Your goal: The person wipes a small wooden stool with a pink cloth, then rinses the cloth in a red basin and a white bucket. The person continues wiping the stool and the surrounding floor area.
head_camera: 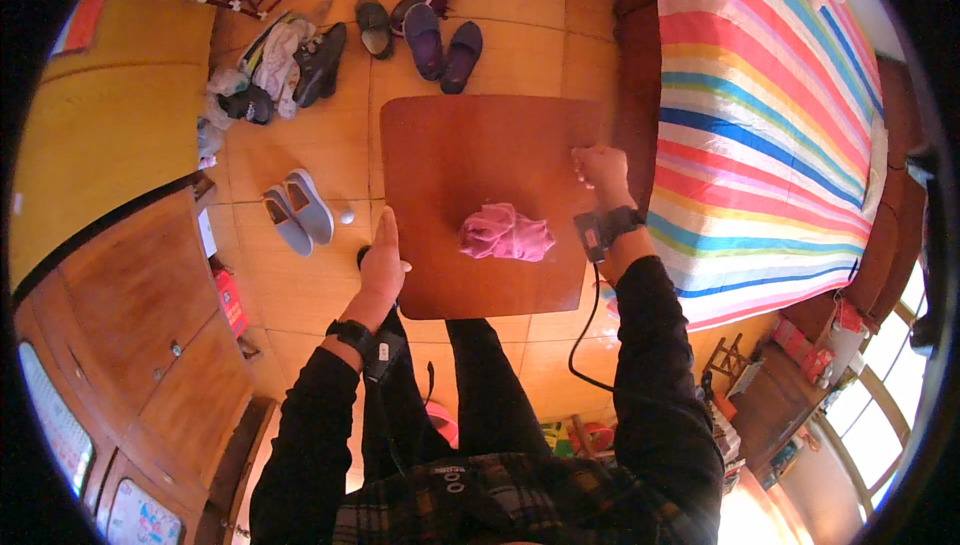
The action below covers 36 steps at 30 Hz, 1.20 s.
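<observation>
A small brown wooden table with rounded corners is in front of me, seen from above. A crumpled pink cloth lies on its top, nearer my side. At the table's left edge is my left hand, its thumb over the rim and its fingers along the side. My right hand has its fingers curled at the right edge, towards the far corner. Part of each grip is hidden. Both wrists wear black straps with small devices, and a cable hangs from the right one.
On the right stands a bed with a striped sheet. Several shoes lie on the tiled floor beyond the table. Grey slip-ons and a small white ball are to the left. A wooden cabinet borders the left side.
</observation>
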{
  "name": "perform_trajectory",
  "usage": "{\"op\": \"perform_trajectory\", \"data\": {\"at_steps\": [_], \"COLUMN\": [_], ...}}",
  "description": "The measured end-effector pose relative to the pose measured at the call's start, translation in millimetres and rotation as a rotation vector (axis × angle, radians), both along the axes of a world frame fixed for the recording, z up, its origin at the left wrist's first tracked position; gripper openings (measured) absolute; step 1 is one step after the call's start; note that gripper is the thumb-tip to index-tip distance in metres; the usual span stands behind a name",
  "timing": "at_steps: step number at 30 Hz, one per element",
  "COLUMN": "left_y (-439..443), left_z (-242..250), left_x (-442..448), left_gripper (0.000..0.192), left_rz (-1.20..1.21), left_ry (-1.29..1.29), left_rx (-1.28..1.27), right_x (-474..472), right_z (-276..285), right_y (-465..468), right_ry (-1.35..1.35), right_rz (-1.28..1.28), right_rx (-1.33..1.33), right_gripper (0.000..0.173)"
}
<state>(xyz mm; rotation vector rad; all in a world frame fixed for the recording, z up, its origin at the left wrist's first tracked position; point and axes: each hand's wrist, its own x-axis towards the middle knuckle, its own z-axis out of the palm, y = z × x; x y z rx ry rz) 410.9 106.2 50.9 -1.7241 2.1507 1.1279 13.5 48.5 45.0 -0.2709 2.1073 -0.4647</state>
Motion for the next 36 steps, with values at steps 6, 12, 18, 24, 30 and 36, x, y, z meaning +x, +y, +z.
{"op": "perform_trajectory", "data": {"at_steps": [6, 12, 18, 24, 30, 36], "left_y": [-1, -3, -2, -5, -5, 0], "left_z": [3, 4, 3, 5, 7, 6], "left_x": [0, -1, 1, 0, -1, -3], "left_gripper": [0.108, 0.107, 0.11, 0.114, 0.109, 0.108], "left_rz": [0.018, 0.032, 0.04, 0.068, 0.061, 0.065], "left_ry": [0.03, 0.008, 0.035, 0.054, 0.058, 0.077], "left_rx": [0.0, 0.045, 0.033, 0.07, 0.038, -0.017], "right_x": [10, 5, 78, 120, 43, 71], "right_z": [-5, -8, 31, 53, 10, -10], "right_y": [9, 3, 25, 86, 28, -43], "right_ry": [-0.095, -0.062, 0.153, 0.347, 0.727, 1.028], "right_rz": [0.045, -0.013, 0.362, 1.63, 1.099, 0.8], "right_rx": [-0.122, -0.139, -0.546, -0.864, -0.699, -0.667], "right_gripper": [0.021, 0.019, 0.017, 0.04, 0.036, 0.037]}}
